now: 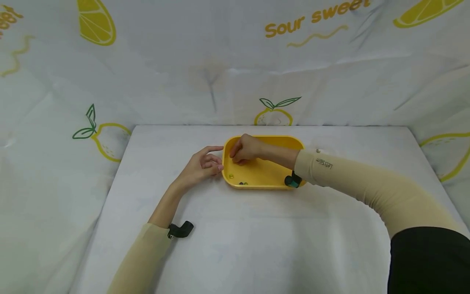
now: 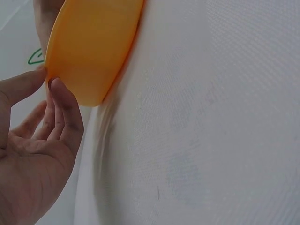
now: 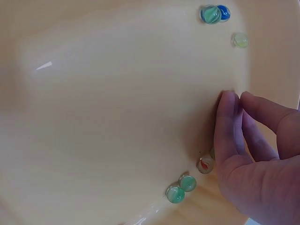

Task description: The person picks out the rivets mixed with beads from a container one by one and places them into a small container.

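Your R hand [image 1: 245,149] reaches into the yellow tray [image 1: 264,173], fingertips [image 3: 228,101] bunched on its floor, pinching nothing visible; nearest marble [image 3: 205,165] lies just below them. L hand [image 1: 201,165], fingers relaxed, touches tray's left rim.

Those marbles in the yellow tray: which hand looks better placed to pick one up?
Probably the right hand: it is already inside the yellow tray, fingertips beside a marble. The left hand only touches the tray's outer rim.
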Demonstrator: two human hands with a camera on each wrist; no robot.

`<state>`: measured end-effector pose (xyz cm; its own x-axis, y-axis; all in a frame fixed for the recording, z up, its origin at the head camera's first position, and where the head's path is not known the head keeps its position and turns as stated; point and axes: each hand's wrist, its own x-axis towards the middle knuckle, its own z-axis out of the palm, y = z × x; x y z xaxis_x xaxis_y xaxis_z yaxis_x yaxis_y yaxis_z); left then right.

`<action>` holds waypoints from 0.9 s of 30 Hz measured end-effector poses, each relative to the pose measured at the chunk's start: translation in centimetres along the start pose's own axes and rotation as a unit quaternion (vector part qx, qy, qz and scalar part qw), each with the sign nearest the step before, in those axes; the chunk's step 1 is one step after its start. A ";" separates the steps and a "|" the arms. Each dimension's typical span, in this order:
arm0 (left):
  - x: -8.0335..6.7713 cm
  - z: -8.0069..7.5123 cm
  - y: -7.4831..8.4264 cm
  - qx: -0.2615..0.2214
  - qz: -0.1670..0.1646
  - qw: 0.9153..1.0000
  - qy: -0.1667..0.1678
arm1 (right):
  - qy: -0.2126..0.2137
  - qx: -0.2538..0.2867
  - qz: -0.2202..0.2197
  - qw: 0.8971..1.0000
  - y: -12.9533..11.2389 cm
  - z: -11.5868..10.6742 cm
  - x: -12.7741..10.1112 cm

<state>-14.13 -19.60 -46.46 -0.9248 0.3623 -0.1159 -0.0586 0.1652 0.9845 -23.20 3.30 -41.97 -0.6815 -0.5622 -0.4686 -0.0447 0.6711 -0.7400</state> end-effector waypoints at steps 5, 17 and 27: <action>0.1 0.0 -0.1 0.004 -0.001 1.000 -0.001 | 0.009 -0.019 -0.007 1.000 0.2 0.1 0.1; 0.2 0.1 0.0 0.006 -0.001 1.000 0.001 | 0.029 -0.109 -0.038 0.993 0.4 -0.1 0.0; 0.0 0.1 -0.1 0.001 0.004 1.000 0.004 | 0.035 -0.130 -0.058 0.989 0.6 0.3 0.2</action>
<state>-14.06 -19.50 -46.58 -0.9279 0.3571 -0.1075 -0.0507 0.1648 0.9850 -23.17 3.44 -42.66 -0.7098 -0.6133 -0.3464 -0.3059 0.7114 -0.6327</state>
